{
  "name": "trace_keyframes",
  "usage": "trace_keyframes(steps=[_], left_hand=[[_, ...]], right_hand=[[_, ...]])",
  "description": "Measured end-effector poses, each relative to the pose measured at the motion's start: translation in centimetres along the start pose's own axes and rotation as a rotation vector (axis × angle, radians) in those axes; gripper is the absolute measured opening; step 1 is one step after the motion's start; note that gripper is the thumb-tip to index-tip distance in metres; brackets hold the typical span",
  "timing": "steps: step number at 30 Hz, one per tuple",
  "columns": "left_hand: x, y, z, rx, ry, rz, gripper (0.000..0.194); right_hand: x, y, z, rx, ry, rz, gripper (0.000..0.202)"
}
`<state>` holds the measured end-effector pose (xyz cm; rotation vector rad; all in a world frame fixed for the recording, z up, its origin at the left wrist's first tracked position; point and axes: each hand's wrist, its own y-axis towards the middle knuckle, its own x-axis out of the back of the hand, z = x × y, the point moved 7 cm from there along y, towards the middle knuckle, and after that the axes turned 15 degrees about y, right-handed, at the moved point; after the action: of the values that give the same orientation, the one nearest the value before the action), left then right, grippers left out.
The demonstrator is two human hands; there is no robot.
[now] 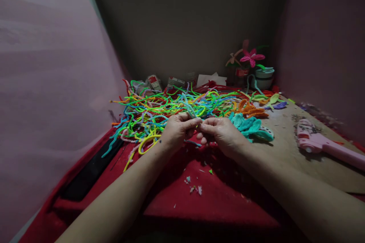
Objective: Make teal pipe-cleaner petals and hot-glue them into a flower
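My left hand (179, 127) is closed in a pinch on a light teal pipe cleaner (188, 105), whose looped part rises above the fingers. Beside it, my right hand (218, 131) pinches with thumb and forefinger near the lower end, its fingertips almost meeting those of my left hand; whatever lies between them is too small to make out. Behind both hands spreads a tangled heap of coloured pipe cleaners (154, 102). Teal petal shapes (246, 124) lie just right of my right hand, with orange ones (248, 108) behind them.
A pink glue gun (322, 142) rests on a brown board (288, 159) at the right. A black flat object (91, 171) lies on the red cloth (216, 201) at the left. At the back right stand a pink flower (252, 57) and a pale pot (262, 79). Scraps dot the cloth.
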<state>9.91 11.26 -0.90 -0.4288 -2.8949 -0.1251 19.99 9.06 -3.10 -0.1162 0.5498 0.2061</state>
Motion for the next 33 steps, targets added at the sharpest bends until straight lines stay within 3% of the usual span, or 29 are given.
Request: trace_keyframes(steps=[5,11,17,21,27,33], left_hand=[[0.8,0.1,-0.3,-0.044,-0.016,-0.090,0.027],[-0.1,0.3,0.8,0.029,-0.138,-0.032,0.026],[-0.5,0.4,1.4,0.007,-0.147,0.006,0.022],[-0.4,0.2,0.9,-0.030,-0.062,-0.001,0.023],[-0.5,-0.3,0.1,-0.010,-0.064,-0.016,0.025],[-0.4,-0.5,-1.1,-0.144,0.072,-0.072,0.019]], right_hand=[[-0.2,0.0,-0.1,-0.003,-0.091,0.014,0.019],[-0.2,0.1,1.0,0.153,-0.044,0.025,0.015],[0.6,0.5,-0.1,0.016,0.122,-0.029,0.005],[0.8,0.6,-0.5,-0.032,0.170,-0.055,0.004],[1.2,0.7,0.3,0.055,0.150,-0.086,0.005],[1.2,0.7,0.6,0.078,0.152,-0.082,0.005]])
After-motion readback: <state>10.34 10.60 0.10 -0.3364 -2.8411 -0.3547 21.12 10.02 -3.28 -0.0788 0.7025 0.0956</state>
